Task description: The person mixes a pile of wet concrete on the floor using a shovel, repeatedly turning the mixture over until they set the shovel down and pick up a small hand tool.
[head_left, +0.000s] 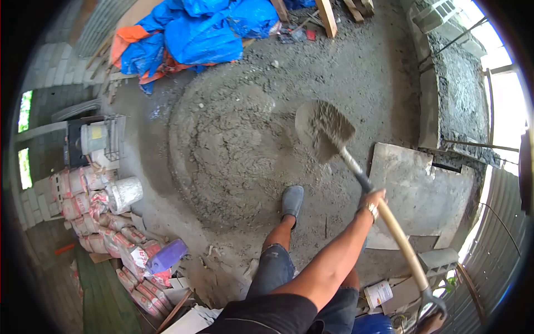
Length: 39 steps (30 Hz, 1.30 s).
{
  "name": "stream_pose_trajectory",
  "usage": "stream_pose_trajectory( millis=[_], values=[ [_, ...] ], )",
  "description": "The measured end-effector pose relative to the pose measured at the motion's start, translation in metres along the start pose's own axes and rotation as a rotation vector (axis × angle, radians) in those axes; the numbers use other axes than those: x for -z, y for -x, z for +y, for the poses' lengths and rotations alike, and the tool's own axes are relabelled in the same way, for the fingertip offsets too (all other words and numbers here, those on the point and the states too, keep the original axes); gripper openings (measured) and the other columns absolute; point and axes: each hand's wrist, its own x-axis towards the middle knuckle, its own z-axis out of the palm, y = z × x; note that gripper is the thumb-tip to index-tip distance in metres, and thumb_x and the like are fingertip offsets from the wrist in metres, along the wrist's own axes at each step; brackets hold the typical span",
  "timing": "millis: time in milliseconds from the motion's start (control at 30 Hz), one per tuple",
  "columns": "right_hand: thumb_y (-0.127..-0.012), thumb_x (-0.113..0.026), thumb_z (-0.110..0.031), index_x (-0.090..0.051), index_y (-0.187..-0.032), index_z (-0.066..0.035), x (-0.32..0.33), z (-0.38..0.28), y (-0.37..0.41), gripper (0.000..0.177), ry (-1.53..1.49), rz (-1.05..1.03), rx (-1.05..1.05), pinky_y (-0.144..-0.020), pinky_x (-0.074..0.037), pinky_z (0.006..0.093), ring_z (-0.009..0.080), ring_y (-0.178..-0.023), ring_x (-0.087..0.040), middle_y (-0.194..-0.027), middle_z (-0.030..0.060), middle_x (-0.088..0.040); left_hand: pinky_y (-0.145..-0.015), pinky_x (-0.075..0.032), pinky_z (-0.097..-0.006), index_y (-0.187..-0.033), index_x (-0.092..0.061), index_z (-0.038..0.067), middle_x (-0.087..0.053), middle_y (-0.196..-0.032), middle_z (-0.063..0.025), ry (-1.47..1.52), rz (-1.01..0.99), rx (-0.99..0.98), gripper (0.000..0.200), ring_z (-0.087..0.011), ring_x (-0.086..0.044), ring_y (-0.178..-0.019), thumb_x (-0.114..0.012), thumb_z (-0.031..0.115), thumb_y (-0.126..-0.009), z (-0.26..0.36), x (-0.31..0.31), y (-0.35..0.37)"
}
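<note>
A shovel point(401, 236) slants from the lower right up to the middle, its blade smeared with wet grey mortar. My left hand point(374, 199) is wrapped round the shaft a little below the blade, with a watch on the wrist. At the lower right, my right hand point(431, 323) is at the handle's end, partly in shadow; its fingers are hard to make out. The blade is over the right side of a broad mound of wet mortar point(231, 150) spread on the floor.
Blue and orange tarps point(203, 33) lie beyond the mound. Cement bags point(83, 195), a white bucket point(125, 195) and a purple container point(167, 256) line the left. A flat board point(417, 195) and a concrete block point(438, 260) lie at right. My shoe point(292, 200) is beside the mound.
</note>
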Motion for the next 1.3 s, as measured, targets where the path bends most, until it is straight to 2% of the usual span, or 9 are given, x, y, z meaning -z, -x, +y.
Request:
stream_pose_trajectory(
  millis=[33, 167, 400, 600, 667, 833, 1200, 1233, 1300],
  values=[
    [-0.083, -0.058, -0.023, -0.059, -0.09, -0.003, -0.014, -0.02, -0.017, 0.021, -0.323, 0.051, -0.483, -0.047, -0.038, 0.0247, 0.0081, -0.049, -0.043, -0.061, 0.0012, -0.047, -0.046, -0.048, -0.0325, -0.082, -0.05, 0.002, -0.054, -0.069, -0.0084, -0.001, -0.024, 0.009, 0.024, -0.0217, -0.056, -0.052, -0.07, 0.011, -0.072, 0.001, -0.005, -0.044],
    [-0.085, -0.057, -0.019, -0.061, -0.096, -0.001, -0.085, -0.216, -0.081, 0.021, -0.371, -0.109, -0.183, -0.074, -0.044, 0.0273, 0.0157, -0.084, -0.056, -0.092, 0.0082, -0.06, -0.051, -0.046, -0.0359, -0.073, -0.049, 0.01, -0.052, -0.058, -0.0071, -0.003, -0.218, -0.136, 0.019, -0.0223, -0.053, -0.051, -0.059, 0.023, -0.081, 0.147, -0.001, -0.08],
    [-0.083, -0.057, -0.013, -0.059, -0.102, -0.001, -0.187, -0.475, -0.111, 0.023, -0.499, -0.354, 0.009, -0.063, -0.044, 0.0253, 0.0107, -0.071, -0.054, -0.081, 0.004, -0.059, -0.073, -0.048, -0.0403, -0.07, -0.053, 0.005, -0.056, -0.066, -0.0103, 0.354, -0.421, -0.48, 0.02, -0.0252, -0.055, -0.07, -0.057, 0.019, -0.084, 0.412, 0.139, -0.051],
    [-0.086, -0.061, -0.012, -0.06, -0.095, 0.0, -0.127, -0.512, -0.089, 0.015, -0.361, 0.148, 1.09, -0.072, -0.046, 0.029, 0.0177, -0.083, -0.057, -0.09, 0.0098, -0.06, -0.063, -0.048, -0.0338, -0.065, -0.046, 0.01, -0.048, -0.06, -0.0044, 0.61, -0.39, -0.642, 0.024, -0.0199, -0.051, -0.063, -0.057, 0.02, -0.083, 0.42, 0.178, 0.036],
    [-0.083, -0.062, -0.016, -0.051, -0.073, -0.002, -0.085, -0.501, -0.08, 0.02, -0.568, -0.396, 1.04, -0.058, -0.04, 0.0352, 0.0217, -0.065, -0.05, -0.069, 0.0085, -0.051, -0.058, -0.047, -0.0331, -0.064, -0.047, 0.011, -0.049, -0.06, -0.0024, 0.606, -0.436, -0.627, 0.025, -0.0188, -0.05, -0.058, -0.059, 0.023, -0.082, 0.396, 0.191, 0.06],
    [-0.076, -0.07, -0.021, -0.043, -0.082, -0.009, -0.016, -0.46, -0.053, 0.03, -0.718, -0.319, 1.527, -0.057, -0.039, 0.0387, 0.0197, -0.059, -0.044, -0.067, 0.0025, -0.043, -0.054, -0.046, -0.0299, -0.061, -0.048, 0.011, -0.05, -0.06, -0.0012, 0.581, -0.609, -0.599, 0.027, -0.0157, -0.051, -0.054, -0.059, 0.024, -0.082, 0.32, 0.218, 0.107],
    [-0.073, -0.064, -0.015, -0.058, -0.069, -0.003, 0.172, -0.473, -0.042, 0.014, -1.155, -1.137, 0.429, -0.039, -0.033, 0.0269, 0.0138, -0.038, -0.041, -0.05, 0.005, -0.048, -0.059, -0.047, -0.0414, -0.088, -0.05, 0.011, -0.053, -0.069, -0.0052, 0.484, -0.242, -0.551, 0.013, -0.0221, -0.055, -0.062, -0.059, 0.02, -0.086, 0.255, 0.157, 0.294],
    [-0.066, -0.072, -0.025, -0.051, -0.102, 0.0, 0.172, -0.459, -0.024, 0.048, -1.01, -1.089, 0.057, -0.052, -0.04, 0.0225, 0.0093, -0.062, -0.052, -0.07, 0.004, -0.052, -0.059, -0.047, -0.0414, -0.088, -0.05, 0.011, -0.053, -0.069, -0.0052, 0.491, -0.245, -0.561, 0.013, -0.0221, -0.055, -0.062, -0.059, 0.02, -0.086, 0.259, 0.161, 0.292],
    [-0.072, -0.063, -0.012, -0.049, -0.106, -0.001, 0.112, -0.481, 0.032, 0.039, -0.852, -0.917, 0.429, -0.048, -0.039, 0.0223, 0.0075, -0.057, -0.048, -0.07, 0.0007, -0.051, -0.061, -0.048, -0.0431, -0.094, -0.046, 0.009, -0.054, -0.072, -0.0079, 0.496, -0.096, -0.419, 0.023, -0.0243, -0.056, -0.062, -0.061, 0.024, -0.085, 0.267, 0.184, 0.261]
  ],
)
